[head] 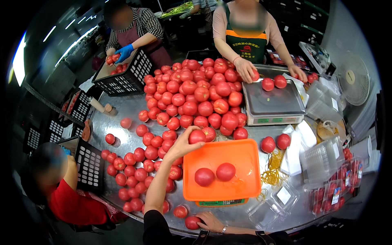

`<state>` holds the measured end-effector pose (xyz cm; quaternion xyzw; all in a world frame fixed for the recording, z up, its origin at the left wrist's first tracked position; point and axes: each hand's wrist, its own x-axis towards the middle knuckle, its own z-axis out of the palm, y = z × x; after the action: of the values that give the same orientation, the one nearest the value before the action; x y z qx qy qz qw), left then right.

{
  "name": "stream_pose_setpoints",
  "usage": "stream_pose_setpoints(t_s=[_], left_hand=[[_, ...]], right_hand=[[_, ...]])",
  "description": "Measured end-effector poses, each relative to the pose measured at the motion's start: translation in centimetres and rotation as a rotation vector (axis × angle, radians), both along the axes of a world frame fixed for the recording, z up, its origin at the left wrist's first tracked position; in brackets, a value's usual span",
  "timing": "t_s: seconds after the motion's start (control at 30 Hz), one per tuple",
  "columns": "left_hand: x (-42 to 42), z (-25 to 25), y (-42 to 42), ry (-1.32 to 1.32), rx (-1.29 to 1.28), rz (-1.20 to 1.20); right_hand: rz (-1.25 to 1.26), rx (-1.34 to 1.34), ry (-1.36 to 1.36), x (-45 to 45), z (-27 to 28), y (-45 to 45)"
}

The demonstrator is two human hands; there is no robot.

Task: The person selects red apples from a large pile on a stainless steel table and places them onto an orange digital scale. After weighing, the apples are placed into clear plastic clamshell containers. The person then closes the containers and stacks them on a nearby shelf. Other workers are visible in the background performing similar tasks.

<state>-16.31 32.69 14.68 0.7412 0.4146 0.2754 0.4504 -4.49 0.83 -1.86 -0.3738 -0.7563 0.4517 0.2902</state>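
Note:
My left hand (183, 144) is curled around a red tomato (197, 136) above the far left corner of an orange plastic tray (220, 156). Two tomatoes, one on the left (204, 177) and one on the right (226, 171), lie inside this tray. Under it sits a weighing scale (223, 202), with only its front edge and green display showing. At the near table edge, my right hand (212, 221) has its fingers against another tomato (192, 222). One more loose tomato (180, 211) rests just beyond that one.
A big tomato pile (190, 88) covers the metal table's (101, 119) middle. A co-worker's hand (245, 69) holds a tomato by another scale (272, 101). Rubber bands (273, 176), clear plastic boxes (321, 159) and packed tomatoes (330, 197) lie right. Co-workers beside black crates (122, 73) are left.

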Motion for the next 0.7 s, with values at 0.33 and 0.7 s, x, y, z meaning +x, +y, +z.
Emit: stream_pose_setpoints(t_s=[0.33,0.7], left_hand=[[-7.0,-2.7,-9.7,0.390,0.332,0.583],[-15.2,-8.5,-20.0,0.562,0.393,0.826]], right_hand=[[-0.134,0.089,0.093,-0.4,-0.8,0.1],[-0.159,0.106,0.121,-1.0,-0.9,-0.7]])
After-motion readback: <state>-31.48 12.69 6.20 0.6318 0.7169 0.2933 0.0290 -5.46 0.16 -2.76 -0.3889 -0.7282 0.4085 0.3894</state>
